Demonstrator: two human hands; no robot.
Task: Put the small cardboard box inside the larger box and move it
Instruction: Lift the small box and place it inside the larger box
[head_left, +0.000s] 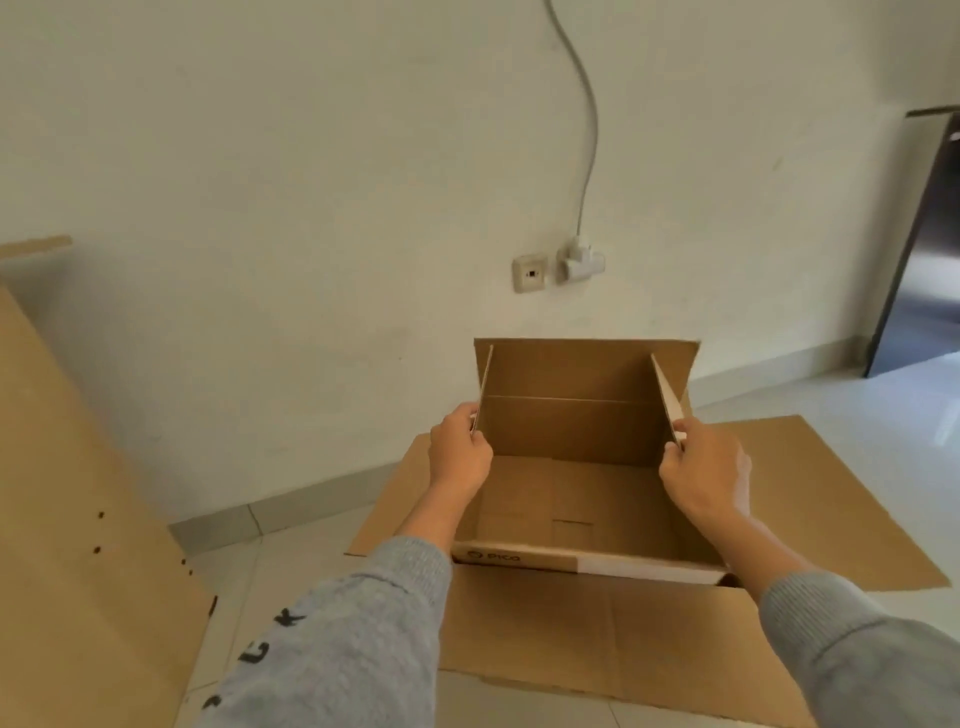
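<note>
Our left hand (460, 452) and right hand (706, 462) each pinch a side flap of the open cardboard box (571, 499), held over flattened cardboard (831, 493). Second box not identifiable. Probably mid-carry; next needs level lowering.

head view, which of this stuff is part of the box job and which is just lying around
Part of the job:
small cardboard box, gripped by left hand and right hand
larger box under it, flaps spread open

Lying about:
cardboard panel at left
wall socket
plug adapter with cable
</note>
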